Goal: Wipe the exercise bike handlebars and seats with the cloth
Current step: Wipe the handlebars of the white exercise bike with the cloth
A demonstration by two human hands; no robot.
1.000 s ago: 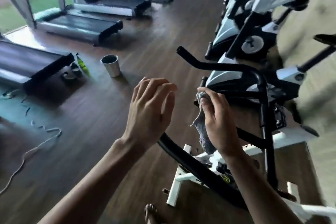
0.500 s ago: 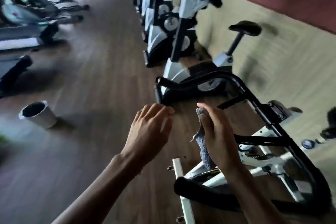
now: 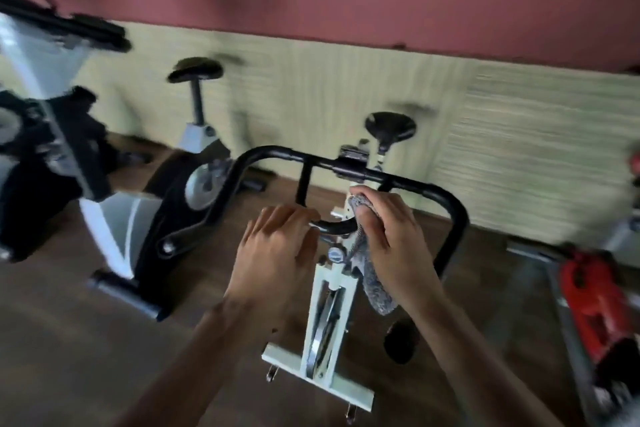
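Observation:
A white exercise bike point(image 3: 329, 291) stands right in front of me, its black handlebar point(image 3: 273, 151) looping wide around both hands. My right hand point(image 3: 388, 229) grips a grey cloth point(image 3: 372, 284) and presses it on the inner curved bar point(image 3: 332, 226); the cloth's tail hangs down beside the frame. My left hand point(image 3: 277, 250) rests with its fingers bent over the left end of that inner bar. The bike's black seat point(image 3: 389, 126) shows beyond the handlebar, near the wall.
A second bike point(image 3: 194, 177) with a black seat point(image 3: 195, 70) stands to the left, and a larger black-and-white machine point(image 3: 48, 156) at the far left. A red machine point(image 3: 595, 295) sits at the right edge. Wooden floor point(image 3: 69, 340) below; a wall runs behind.
My view has swung right from the gym floor to face the bike and wall. Both hands moved onto the inner bar; the left hand, earlier in the air, now rests on it.

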